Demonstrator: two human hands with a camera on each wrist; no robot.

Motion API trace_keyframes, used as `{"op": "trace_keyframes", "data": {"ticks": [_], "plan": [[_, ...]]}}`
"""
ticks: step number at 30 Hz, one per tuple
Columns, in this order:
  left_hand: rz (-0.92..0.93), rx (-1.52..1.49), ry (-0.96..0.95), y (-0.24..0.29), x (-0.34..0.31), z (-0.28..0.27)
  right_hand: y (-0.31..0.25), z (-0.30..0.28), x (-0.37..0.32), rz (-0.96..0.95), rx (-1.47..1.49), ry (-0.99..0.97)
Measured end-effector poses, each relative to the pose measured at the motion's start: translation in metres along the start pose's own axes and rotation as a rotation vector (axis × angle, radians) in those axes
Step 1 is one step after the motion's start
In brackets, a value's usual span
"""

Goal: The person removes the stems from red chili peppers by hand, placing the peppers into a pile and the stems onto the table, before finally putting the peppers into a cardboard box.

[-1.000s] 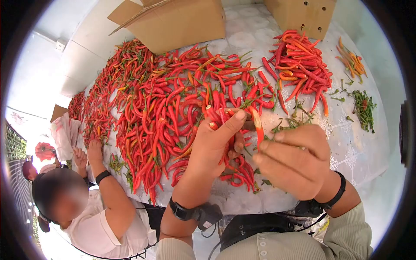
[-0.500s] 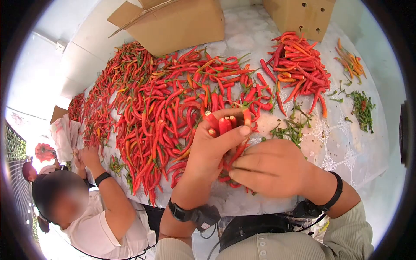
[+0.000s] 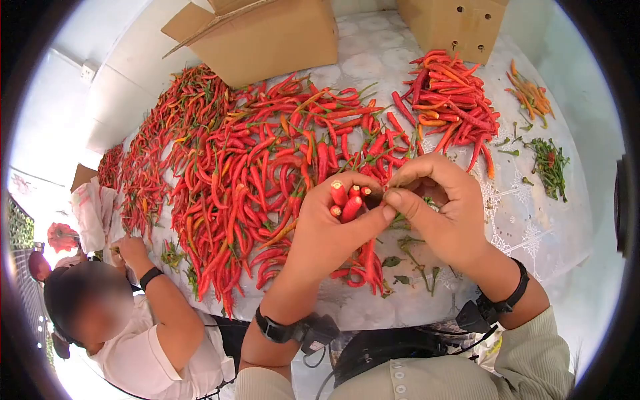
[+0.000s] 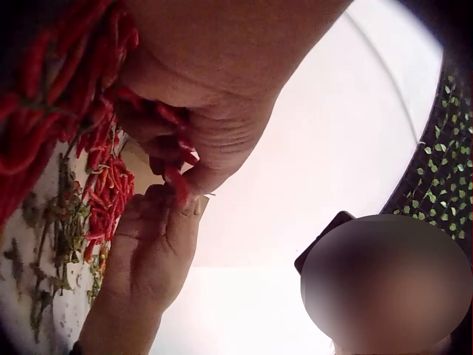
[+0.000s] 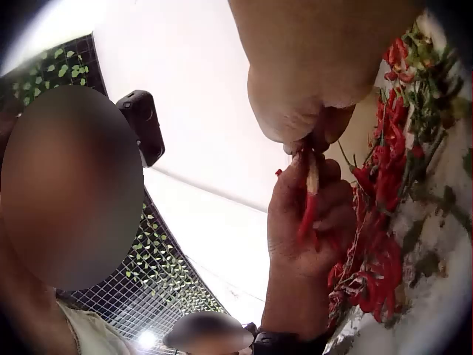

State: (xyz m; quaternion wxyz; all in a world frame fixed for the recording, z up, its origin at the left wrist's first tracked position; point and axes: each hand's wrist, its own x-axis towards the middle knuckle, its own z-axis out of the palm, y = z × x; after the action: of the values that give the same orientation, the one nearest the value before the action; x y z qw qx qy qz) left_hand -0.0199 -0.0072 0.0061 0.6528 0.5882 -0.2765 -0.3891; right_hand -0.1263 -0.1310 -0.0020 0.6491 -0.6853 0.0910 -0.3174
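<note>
My left hand (image 3: 337, 230) grips several red chili peppers (image 3: 350, 210), their pale, stemless ends poking up between thumb and fingers. At its thumb tip, my right hand (image 3: 450, 207) pinches the upper end of one more chili with thumb and forefinger. The right wrist view shows that chili (image 5: 311, 194), red with a pale streak, hanging down across the left palm. Its very top is hidden by the right fingers. Beneath and left of the hands spreads a large heap of red chilies (image 3: 227, 180), many with green stems.
Behind lie a smaller heap of chilies (image 3: 453, 100), some orange chilies (image 3: 530, 93) and a pile of green stems (image 3: 550, 167). Cardboard boxes (image 3: 267, 43) stand at the back. Loose stems (image 3: 417, 257) lie below the right hand. Another person (image 3: 160, 333) works at the left.
My right hand was apart on the right, then low by the chili's lower end; now it has risen to the upper end at the left thumb. The left hand keeps its bunch.
</note>
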Motion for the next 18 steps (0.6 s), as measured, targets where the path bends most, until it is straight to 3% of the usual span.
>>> {"op": "trace_keyframes", "data": {"ticks": [3,6,18], "plan": [[0.001,-0.007,0.013,-0.001,0.001,-0.001,-0.006,-0.004,0.0,0.183,0.088,-0.02],[0.037,-0.023,0.041,-0.001,0.001,0.002,0.005,-0.006,0.005,-0.038,-0.008,-0.024],[0.017,-0.005,-0.011,0.004,-0.002,0.002,0.008,-0.007,0.004,0.058,-0.004,-0.051]]}}
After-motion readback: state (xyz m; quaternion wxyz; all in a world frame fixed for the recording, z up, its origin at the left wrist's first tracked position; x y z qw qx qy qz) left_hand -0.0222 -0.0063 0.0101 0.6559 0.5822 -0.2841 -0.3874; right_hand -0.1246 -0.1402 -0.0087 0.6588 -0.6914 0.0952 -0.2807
